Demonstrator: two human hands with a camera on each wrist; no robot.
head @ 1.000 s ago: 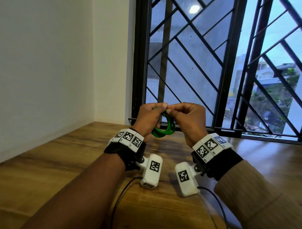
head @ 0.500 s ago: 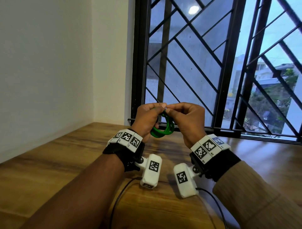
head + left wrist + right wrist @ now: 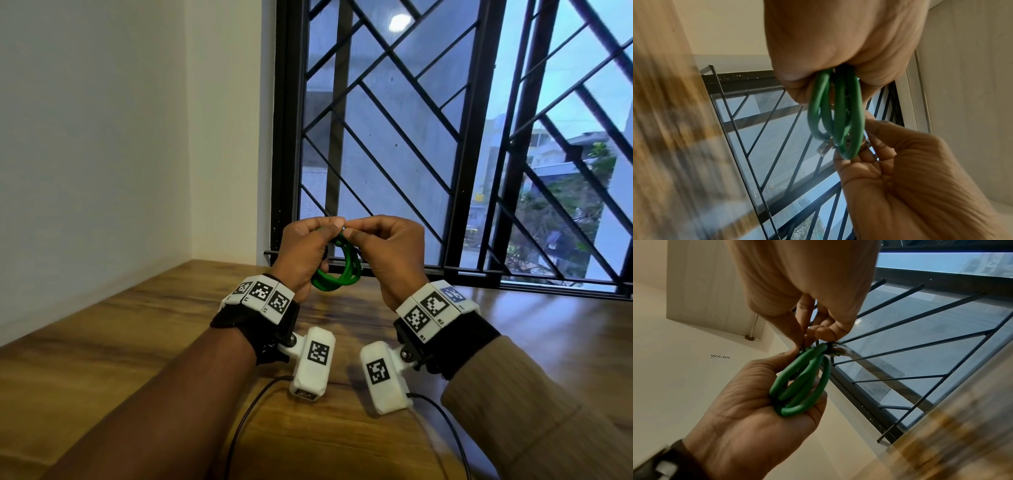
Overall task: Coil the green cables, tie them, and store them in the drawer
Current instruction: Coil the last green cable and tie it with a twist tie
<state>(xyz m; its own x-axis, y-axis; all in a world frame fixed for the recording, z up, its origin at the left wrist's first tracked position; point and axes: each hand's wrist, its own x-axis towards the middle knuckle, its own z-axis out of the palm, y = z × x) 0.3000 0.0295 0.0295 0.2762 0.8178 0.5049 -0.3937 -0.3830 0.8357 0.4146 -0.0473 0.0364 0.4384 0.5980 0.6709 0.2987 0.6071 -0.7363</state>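
The green cable [image 3: 337,277] is wound into a small coil of several loops and held above the wooden table. My left hand [image 3: 318,236] grips one end of the coil [image 3: 803,382] in its curled fingers. My right hand [image 3: 370,236] is close beside it, thumb and fingertips [image 3: 818,331] pinching a thin black tie [image 3: 828,344] wrapped round the top of the coil. A clear plug [image 3: 840,351] sticks out beside the tie, and the plug [image 3: 823,148] also shows in the left wrist view. No drawer is in view.
The wooden table [image 3: 137,342] runs under both arms to a window with a black metal grille [image 3: 411,137] at the back. A white wall [image 3: 102,154] closes the left side. Thin black wires [image 3: 246,411] trail from the wrist cameras across the table.
Both hands stay together at the top of the coil in the same place; only the fingertips shift slightly around the tie.
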